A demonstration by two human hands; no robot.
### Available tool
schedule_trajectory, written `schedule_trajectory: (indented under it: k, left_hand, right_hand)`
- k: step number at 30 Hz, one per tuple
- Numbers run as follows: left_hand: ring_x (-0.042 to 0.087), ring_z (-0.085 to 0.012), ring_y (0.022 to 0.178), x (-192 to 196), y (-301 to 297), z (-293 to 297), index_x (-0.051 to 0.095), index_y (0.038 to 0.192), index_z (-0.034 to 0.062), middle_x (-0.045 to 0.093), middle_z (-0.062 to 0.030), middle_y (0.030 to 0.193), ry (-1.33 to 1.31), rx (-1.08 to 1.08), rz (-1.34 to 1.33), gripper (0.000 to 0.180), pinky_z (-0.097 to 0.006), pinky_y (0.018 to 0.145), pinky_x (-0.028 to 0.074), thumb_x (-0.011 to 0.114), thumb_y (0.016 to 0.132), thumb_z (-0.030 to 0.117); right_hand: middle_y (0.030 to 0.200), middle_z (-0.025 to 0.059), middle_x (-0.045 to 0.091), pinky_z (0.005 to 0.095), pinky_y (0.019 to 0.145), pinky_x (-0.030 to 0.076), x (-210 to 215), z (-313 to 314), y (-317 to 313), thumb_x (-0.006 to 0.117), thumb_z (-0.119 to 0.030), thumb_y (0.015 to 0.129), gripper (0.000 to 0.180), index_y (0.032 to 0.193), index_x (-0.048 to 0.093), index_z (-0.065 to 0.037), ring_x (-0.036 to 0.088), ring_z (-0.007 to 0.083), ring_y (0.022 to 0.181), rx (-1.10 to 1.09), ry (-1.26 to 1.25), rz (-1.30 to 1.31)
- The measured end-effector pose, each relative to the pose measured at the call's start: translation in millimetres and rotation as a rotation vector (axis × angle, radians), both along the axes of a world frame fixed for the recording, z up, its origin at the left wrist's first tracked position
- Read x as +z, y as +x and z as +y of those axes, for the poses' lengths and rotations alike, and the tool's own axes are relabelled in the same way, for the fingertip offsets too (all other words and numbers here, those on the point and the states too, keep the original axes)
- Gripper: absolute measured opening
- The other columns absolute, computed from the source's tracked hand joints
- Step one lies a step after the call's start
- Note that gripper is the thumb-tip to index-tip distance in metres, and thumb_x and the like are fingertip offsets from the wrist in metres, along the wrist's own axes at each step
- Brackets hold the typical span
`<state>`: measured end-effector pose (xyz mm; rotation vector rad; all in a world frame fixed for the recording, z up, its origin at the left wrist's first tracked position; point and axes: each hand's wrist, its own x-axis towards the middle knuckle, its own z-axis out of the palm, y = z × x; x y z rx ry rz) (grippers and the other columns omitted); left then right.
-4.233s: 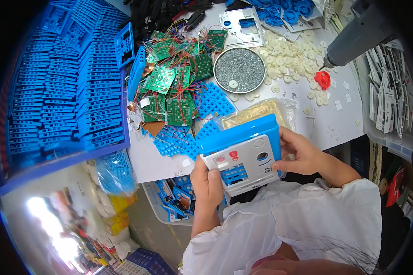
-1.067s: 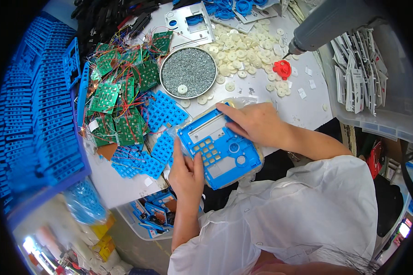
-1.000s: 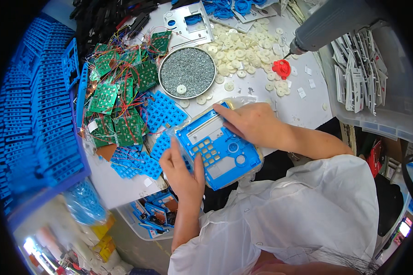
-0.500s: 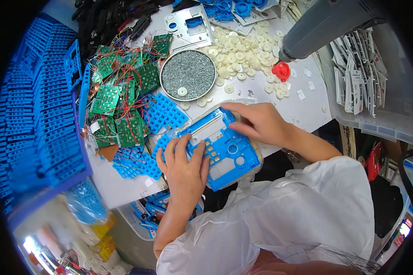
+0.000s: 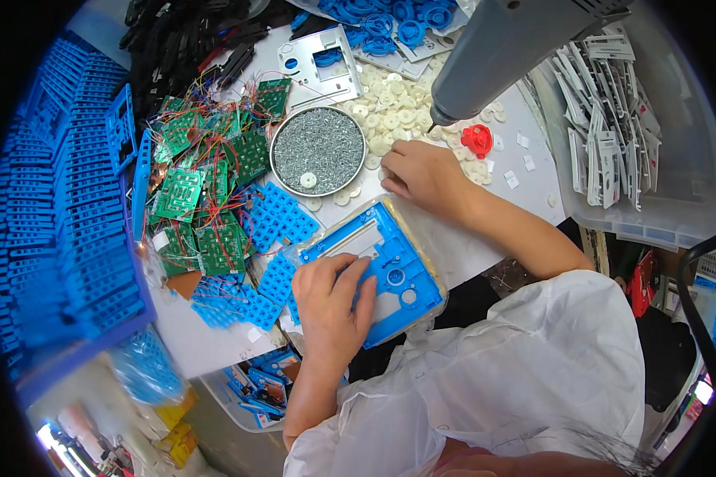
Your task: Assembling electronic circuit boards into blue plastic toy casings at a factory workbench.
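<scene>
A blue plastic casing [image 5: 420, 280], rectangular with round openings, lies tilted on a padded, plastic-wrapped base at the table's front edge. My left hand [image 5: 330, 302] rests over its left side, fingers bent and pressing on it, hiding the part beneath. Beyond the casing's far edge, my right hand [image 5: 428, 176] is closed, its fingertips drawn together beside a heap of cream plastic discs [image 5: 394, 107]. Whether a disc is between those fingertips cannot be seen. Left of the discs stands a round metal dish full of small screws [image 5: 318, 147], with one disc on top.
A grey power screwdriver [image 5: 493, 60] hangs above the discs, near a red plastic part [image 5: 477, 141]. Wired green circuit boards [image 5: 180, 193] and blue keypad pieces [image 5: 277, 216] lie left. A blue stack of casings [image 5: 95, 175] lines the left; a clear bin [image 5: 676, 215] holds white panels.
My right hand has left the casing and moved up toward the discs, its fingers closing. My left hand has shifted slightly down and right, its fingers closer together on the casing.
</scene>
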<state>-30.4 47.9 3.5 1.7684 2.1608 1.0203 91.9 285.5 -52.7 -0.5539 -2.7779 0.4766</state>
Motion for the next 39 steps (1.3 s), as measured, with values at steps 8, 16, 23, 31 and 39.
schedule_trajectory:
  k: [8, 16, 23, 31, 39]
  left_hand:
    - [0.052, -0.0055, 0.062, -1.3, 8.5, -0.6, 0.07, 0.112, -0.0007, 0.071, -0.0061, 0.089, -0.183, 0.114, -1.294, 0.021, -0.02, 0.053, 0.037, 0.061, 0.105, 0.017]
    - [0.056, -0.0029, 0.07, -15.6, 16.9, -16.1, 0.069, 0.108, 0.0, 0.069, -0.0005, 0.09, -0.062, 0.099, -1.36, 0.01, -0.019, 0.061, 0.043, 0.063, 0.103, 0.006]
    - [0.067, -0.0127, 0.073, -11.3, 34.0, -20.6, 0.07, 0.114, -0.0003, 0.073, -0.0092, 0.094, -0.109, 0.172, -0.793, 0.017, -0.025, 0.067, 0.052, 0.069, 0.098, 0.006]
    - [0.066, -0.0309, 0.09, -26.3, 18.0, -34.2, 0.071, 0.111, 0.0046, 0.069, -0.0107, 0.103, 0.02, -0.04, -0.08, 0.028, -0.042, 0.079, 0.052, 0.076, 0.084, 0.004]
    - [0.061, -0.0311, 0.099, -33.2, 22.4, -32.0, 0.073, 0.113, 0.009, 0.065, -0.0087, 0.107, 0.017, -0.145, 0.027, 0.037, -0.044, 0.087, 0.046, 0.08, 0.077, 0.006]
  right_hand:
    - [0.096, 0.0069, 0.068, 0.0358, 0.076, 0.052, 42.5, -38.7, 16.6, 0.078, -0.006, 0.085, 0.02, 0.103, 0.07, -0.005, 0.064, 0.0253, 0.086, 0.287, -0.829, 0.307]
    - [0.096, 0.0077, 0.072, 0.036, 0.074, 0.053, 57.4, -77.0, 35.3, 0.08, -0.006, 0.082, 0.019, 0.101, 0.073, -0.006, 0.067, 0.0252, 0.084, 0.275, -0.794, 0.357]
    - [0.079, 0.0076, 0.07, 0.0407, 0.06, 0.053, 60.8, -92.0, 36.5, 0.075, -0.017, 0.087, 0.013, 0.087, 0.067, -0.006, 0.067, 0.0283, 0.07, 0.145, -0.384, 0.262]
    - [0.073, 0.0096, 0.065, 0.0436, 0.058, 0.052, 63.5, -83.0, 41.4, 0.073, -0.017, 0.085, 0.017, 0.079, 0.061, -0.006, 0.067, 0.0312, 0.068, 0.177, -0.245, -0.093]
    - [0.07, 0.01, 0.066, 0.0423, 0.055, 0.054, 44.1, -107.1, 40.4, 0.073, -0.017, 0.081, 0.017, 0.078, 0.062, -0.006, 0.068, 0.0294, 0.064, 0.082, -0.179, -0.145]
